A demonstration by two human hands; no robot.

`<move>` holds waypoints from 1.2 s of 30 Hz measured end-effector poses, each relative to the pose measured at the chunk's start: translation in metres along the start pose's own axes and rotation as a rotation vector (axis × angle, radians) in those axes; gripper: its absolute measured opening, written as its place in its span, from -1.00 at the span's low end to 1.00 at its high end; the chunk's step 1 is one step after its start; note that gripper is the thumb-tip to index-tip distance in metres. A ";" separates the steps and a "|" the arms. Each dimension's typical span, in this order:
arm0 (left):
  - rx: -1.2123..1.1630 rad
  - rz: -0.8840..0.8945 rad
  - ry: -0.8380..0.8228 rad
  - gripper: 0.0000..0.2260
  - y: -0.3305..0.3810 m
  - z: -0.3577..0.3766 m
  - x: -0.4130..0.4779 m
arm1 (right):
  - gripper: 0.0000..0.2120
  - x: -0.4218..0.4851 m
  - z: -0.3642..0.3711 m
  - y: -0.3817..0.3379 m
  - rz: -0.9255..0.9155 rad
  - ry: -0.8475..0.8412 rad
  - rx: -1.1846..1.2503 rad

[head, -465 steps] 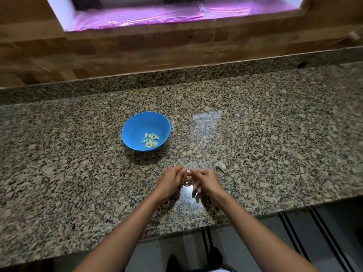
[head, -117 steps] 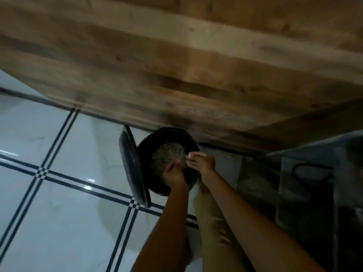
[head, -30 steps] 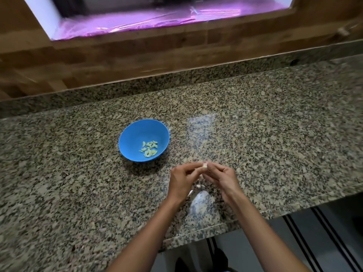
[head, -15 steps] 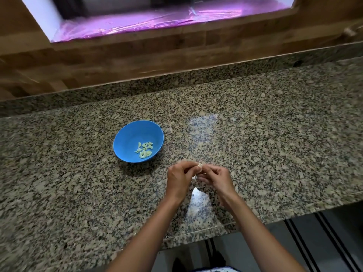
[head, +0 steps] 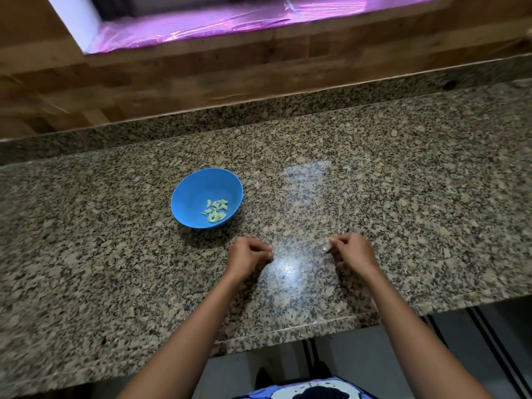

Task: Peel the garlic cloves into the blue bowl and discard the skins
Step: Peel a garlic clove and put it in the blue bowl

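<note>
Bowl: blue bowl (head: 190, 197) stands on the counter (head: 403, 182), beyond and left of both hands, with peeled cloves (head: 216, 210) in its bottom.
Right hand: right hand (head: 352, 253) has curled fingers whose tips pinch a small white bit (head: 327, 246); clove or skin, and its long axis, too small to tell.
Left hand: left hand (head: 247, 254) is curled, knuckles up; whether it holds anything is hidden.
Gap: hands well apart.
Nearer hand: left, near the bowl; if the bit is a clove, it must probably travel left and away.
</note>
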State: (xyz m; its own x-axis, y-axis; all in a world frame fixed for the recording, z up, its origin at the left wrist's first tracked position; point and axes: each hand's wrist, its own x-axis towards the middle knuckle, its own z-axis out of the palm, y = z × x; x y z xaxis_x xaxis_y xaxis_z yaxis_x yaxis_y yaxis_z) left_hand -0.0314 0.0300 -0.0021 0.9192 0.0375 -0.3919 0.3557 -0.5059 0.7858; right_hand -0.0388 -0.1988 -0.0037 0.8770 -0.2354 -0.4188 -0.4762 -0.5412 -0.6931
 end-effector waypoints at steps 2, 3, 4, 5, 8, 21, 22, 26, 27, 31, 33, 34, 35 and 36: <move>0.020 0.010 -0.026 -0.95 0.005 -0.001 -0.001 | -0.78 0.003 -0.007 0.000 0.006 -0.014 -0.058; 0.062 0.031 -0.029 -0.95 0.006 0.000 -0.001 | -0.77 0.004 -0.009 0.000 -0.002 -0.010 -0.120; 0.115 0.056 -0.023 -0.97 0.007 0.000 -0.003 | -0.75 0.005 -0.010 -0.001 -0.012 0.007 -0.196; 0.171 0.074 -0.017 -0.98 0.010 0.000 -0.004 | -0.74 0.004 -0.008 -0.002 -0.023 0.034 -0.277; 0.290 0.108 -0.024 -0.96 0.010 0.000 -0.004 | -0.69 -0.002 -0.004 -0.012 -0.012 0.089 -0.454; -0.173 0.073 -0.176 -0.85 0.005 -0.016 -0.015 | -0.82 -0.035 0.053 -0.043 -0.456 -0.314 0.149; -0.164 0.100 -0.172 -0.86 0.005 -0.016 -0.017 | -0.85 -0.032 0.052 -0.044 -0.426 -0.350 0.192; -0.266 0.155 -0.172 -0.90 0.007 -0.017 -0.023 | -0.91 -0.021 0.043 -0.053 -0.390 -0.456 0.150; -0.302 0.163 -0.171 -0.91 0.007 -0.018 -0.024 | -0.91 -0.020 0.041 -0.056 -0.399 -0.485 0.126; -0.063 0.292 -0.071 -0.91 0.004 -0.022 -0.025 | -0.92 -0.019 0.042 -0.057 -0.406 -0.538 0.091; 0.352 0.484 -0.058 -0.88 0.000 -0.024 -0.024 | -0.91 -0.022 0.044 -0.056 -0.435 -0.511 0.088; 0.458 0.534 -0.073 -0.86 0.000 -0.025 -0.025 | -0.93 -0.024 0.045 -0.055 -0.478 -0.471 0.039; 0.478 0.527 -0.095 -0.85 0.002 -0.024 -0.027 | -0.92 -0.025 0.045 -0.054 -0.553 -0.414 -0.051; 0.452 0.482 -0.125 -0.83 0.004 -0.023 -0.028 | -0.86 -0.025 0.045 -0.052 -0.642 -0.340 -0.176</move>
State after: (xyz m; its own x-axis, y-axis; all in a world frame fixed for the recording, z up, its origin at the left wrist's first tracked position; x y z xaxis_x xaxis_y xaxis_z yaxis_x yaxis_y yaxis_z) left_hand -0.0522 0.0469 0.0232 0.9216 -0.3687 -0.1213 -0.2197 -0.7532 0.6200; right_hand -0.0384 -0.1283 0.0164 0.8976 0.4174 -0.1419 0.1648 -0.6160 -0.7703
